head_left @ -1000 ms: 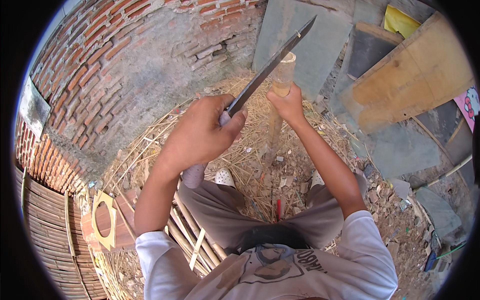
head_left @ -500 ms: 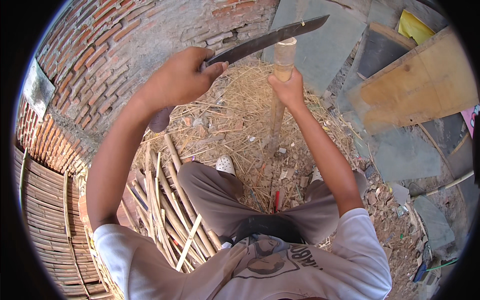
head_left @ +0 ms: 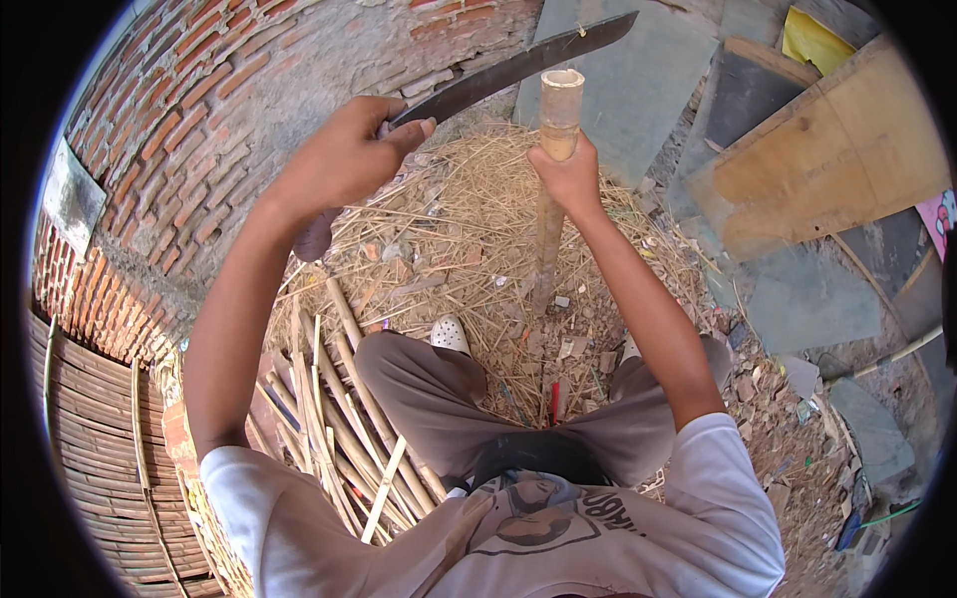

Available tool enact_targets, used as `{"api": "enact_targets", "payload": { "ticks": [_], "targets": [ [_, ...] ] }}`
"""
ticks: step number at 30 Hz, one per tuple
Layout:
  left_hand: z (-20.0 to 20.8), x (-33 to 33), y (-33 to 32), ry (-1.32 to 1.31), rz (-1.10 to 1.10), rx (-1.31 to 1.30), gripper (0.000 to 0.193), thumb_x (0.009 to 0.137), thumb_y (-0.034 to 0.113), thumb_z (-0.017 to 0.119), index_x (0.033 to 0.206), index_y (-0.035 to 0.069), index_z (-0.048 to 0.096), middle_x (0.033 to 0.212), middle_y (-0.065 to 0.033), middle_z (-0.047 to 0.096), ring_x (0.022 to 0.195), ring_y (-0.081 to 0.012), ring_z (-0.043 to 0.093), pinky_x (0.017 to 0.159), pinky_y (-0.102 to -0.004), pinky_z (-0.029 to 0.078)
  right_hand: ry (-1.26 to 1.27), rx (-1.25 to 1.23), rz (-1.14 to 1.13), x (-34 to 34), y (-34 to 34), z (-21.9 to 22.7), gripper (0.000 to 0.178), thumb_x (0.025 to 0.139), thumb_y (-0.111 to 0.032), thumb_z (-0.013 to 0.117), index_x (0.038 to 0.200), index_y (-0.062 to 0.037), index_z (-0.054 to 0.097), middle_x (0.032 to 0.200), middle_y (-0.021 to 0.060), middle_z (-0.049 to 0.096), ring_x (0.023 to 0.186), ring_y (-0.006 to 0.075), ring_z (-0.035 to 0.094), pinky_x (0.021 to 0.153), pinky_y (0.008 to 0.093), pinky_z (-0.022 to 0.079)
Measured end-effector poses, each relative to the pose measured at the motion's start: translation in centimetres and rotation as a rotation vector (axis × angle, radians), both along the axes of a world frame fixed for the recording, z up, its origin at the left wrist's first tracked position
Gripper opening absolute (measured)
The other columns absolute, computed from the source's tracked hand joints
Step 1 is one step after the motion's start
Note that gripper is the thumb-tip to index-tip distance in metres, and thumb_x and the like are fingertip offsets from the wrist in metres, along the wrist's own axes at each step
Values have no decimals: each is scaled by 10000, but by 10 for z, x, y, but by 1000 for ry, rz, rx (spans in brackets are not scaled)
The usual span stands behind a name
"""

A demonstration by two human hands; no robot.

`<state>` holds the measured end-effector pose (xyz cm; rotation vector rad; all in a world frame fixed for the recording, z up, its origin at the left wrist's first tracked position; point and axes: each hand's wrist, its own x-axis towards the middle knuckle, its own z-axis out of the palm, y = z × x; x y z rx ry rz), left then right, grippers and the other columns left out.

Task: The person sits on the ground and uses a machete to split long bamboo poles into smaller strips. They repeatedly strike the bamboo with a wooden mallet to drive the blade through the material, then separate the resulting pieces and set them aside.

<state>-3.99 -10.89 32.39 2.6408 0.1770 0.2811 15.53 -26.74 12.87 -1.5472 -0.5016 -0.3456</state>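
A machete (head_left: 508, 72) with a long dark blade is in my left hand (head_left: 344, 154), which is closed round the handle. Its blade slants up and to the right, and its tip reaches past the bamboo's top in the picture. A small pale chip clings to the upper edge near the tip. The handle's rounded wooden end shows below my wrist. My right hand (head_left: 570, 171) is wrapped round a bamboo pole (head_left: 560, 110) just below its open, cut top. The pole stands nearly upright, its lower part running down to the littered ground between my feet.
Bamboo strips and poles (head_left: 344, 419) lie by my left knee. Straw and shavings (head_left: 469, 189) cover the ground ahead. A brick wall (head_left: 219, 120) rises at left, above a bamboo slat panel (head_left: 100, 448). At right lean grey sheets and a brown board (head_left: 817, 149).
The machete has lifted slightly up and left, widening the gap between its blade and the bamboo's top. My right hand keeps its grip on the pole. The whole view has shifted slightly.
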Motion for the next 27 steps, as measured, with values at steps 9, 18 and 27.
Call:
{"api": "enact_targets", "payload": {
  "ticks": [9, 18, 27],
  "targets": [
    [-8, 7, 14, -48, -55, 95, 421, 964, 379, 607, 1066, -22, 685, 647, -77, 564, 646, -188, 576, 641, -360, 460, -46, -9, -27, -3, 0, 4, 357, 735, -156, 712, 1044, -8, 610, 890, 95, 674, 810, 177, 649, 751, 336, 520],
    [5, 3, 10, 60, -15, 7, 402, 968, 359, 603, 1035, -32, 675, 644, -71, 564, 617, -167, 539, 611, -353, 440, -54, -12, -37, -1, 3, 2, 304, 748, -146, 719, 979, 7, 593, 832, 55, 637, 755, 134, 605, 696, 319, 512],
    [3, 5, 16, 57, -42, 64, 378, 977, 380, 602, 950, 5, 637, 631, -2, 510, 570, -85, 482, 520, -278, 400, -59, -13, -28, -2, 4, 3, 294, 745, -135, 710, 968, 9, 584, 815, 53, 629, 733, 131, 600, 675, 315, 509]
  ]
}}
